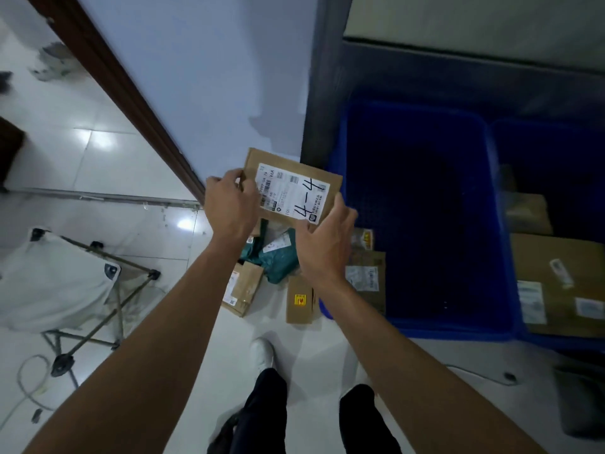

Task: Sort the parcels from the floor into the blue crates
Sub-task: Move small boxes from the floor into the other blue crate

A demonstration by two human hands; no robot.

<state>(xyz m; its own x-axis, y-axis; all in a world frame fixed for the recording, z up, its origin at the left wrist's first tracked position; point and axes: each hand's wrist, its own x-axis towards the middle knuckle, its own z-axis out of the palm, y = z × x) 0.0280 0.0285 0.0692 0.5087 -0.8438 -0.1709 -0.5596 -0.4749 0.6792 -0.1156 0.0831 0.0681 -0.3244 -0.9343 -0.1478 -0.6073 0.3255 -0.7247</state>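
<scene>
On the glossy white tiled floor [108, 152], toward its left edge, a folding stool [55, 283] with a white cloth seat and thin metal legs, a pale cable [27, 378] looping just beside its feet. Farther back, a metal threshold strip [104, 196] crossing the tiles up to a brown door frame [114, 90], with a pale blue wall [203, 77] to its right. Near the floor's lower right corner, a blurred grey object [579, 398], too dim to identify, with a thin cord [474, 371] lying near it.
</scene>
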